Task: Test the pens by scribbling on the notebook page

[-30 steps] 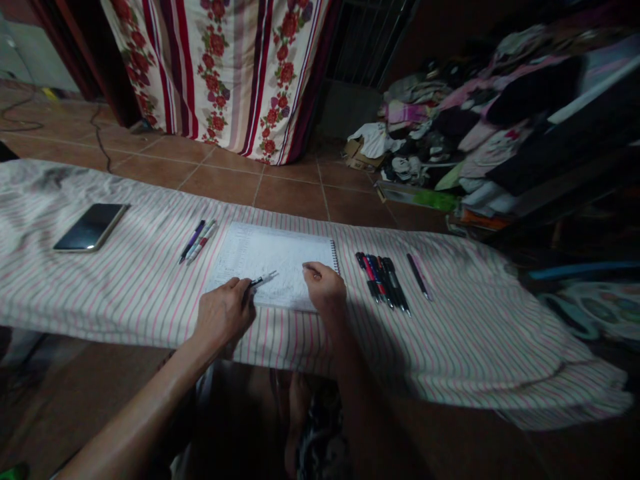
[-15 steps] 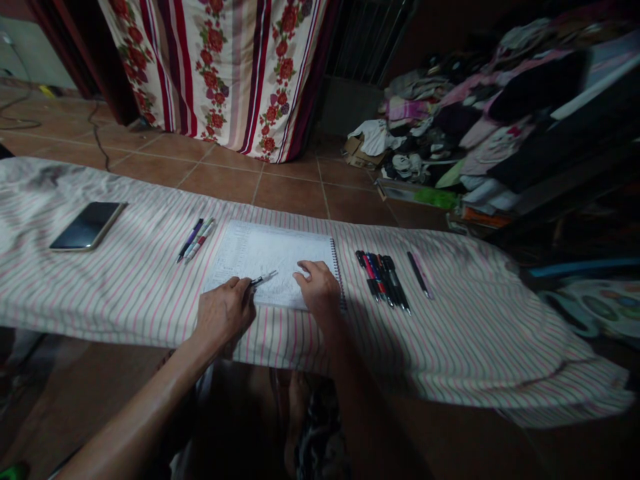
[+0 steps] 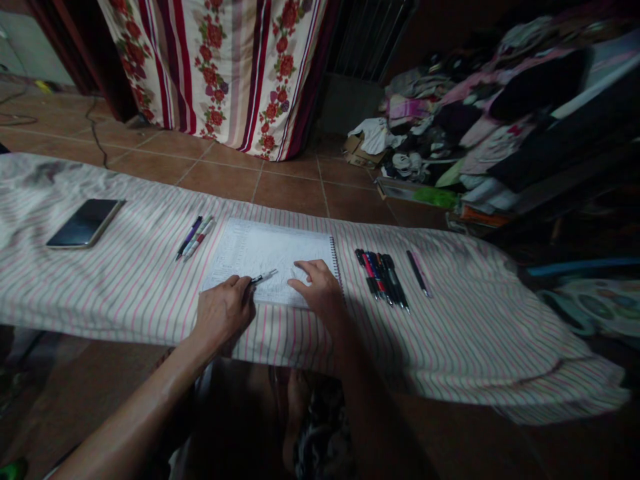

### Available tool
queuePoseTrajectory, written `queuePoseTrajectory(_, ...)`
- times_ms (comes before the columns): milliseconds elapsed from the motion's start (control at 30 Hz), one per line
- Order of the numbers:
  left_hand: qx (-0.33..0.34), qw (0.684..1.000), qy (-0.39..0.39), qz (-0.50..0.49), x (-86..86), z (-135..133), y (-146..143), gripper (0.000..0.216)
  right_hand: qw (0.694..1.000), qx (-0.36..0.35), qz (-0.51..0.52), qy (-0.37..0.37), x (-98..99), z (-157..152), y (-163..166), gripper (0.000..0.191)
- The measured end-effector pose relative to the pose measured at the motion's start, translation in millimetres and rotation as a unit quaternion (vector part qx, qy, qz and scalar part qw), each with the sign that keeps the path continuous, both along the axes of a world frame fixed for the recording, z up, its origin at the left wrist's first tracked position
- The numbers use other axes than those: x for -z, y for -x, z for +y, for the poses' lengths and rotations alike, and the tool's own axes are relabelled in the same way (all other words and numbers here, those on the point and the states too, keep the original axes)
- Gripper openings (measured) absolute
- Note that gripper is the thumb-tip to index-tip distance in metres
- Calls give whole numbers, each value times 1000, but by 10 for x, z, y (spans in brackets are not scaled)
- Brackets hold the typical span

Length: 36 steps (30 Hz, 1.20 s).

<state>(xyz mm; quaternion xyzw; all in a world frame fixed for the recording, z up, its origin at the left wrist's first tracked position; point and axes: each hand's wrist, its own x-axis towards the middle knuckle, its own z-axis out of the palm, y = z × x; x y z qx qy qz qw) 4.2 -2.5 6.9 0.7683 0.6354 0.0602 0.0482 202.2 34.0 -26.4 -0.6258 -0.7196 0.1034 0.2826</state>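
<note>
My left hand [image 3: 226, 308] is closed around one end of a pen [image 3: 263, 275], whose other end points right over the page. Under both hands lies a spiral notebook [image 3: 280, 240] with faint writing along its left side and its coil on the right. My right hand [image 3: 320, 287] rests at the notebook's lower right, thumb and fingers apart, with nothing in it. To the right of the notebook several pens [image 3: 383, 279] lie side by side, and a dark pen [image 3: 416, 270] sits beside a pink one farther right. Left of the notebook are a few more pens [image 3: 195, 239].
A striped cloth [image 3: 150, 280] covers the long table. At its left lies a tablet or large phone [image 3: 86, 223], screen up. Beyond the table hangs a flowered curtain [image 3: 215, 73] over a tiled floor. Clothes [image 3: 480, 107] are heaped at the back right.
My right hand's thumb and fingers have shifted slightly left and spread a little wider over the page. My left hand keeps its hold on the pen.
</note>
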Motion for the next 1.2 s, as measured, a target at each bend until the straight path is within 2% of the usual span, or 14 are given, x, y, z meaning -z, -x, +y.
queuePoseTrajectory(633,4,1000,7,2,-16,-16,12,29,999,-15,42,-3,2,23,66,29)
queuePoseTrajectory(767,-1,1000,7,5,-20,-16,17,29,998,-18,60,-10,-16,47,76,23)
queuePoseTrajectory(967,12,1000,-16,6,18,-16,38,27,996,-46,55,-59,-56,74,127,22)
queuePoseTrajectory(1200,17,1000,-3,13,-6,-22,54,29,994,-76,46,-56,-75,51,256,23)
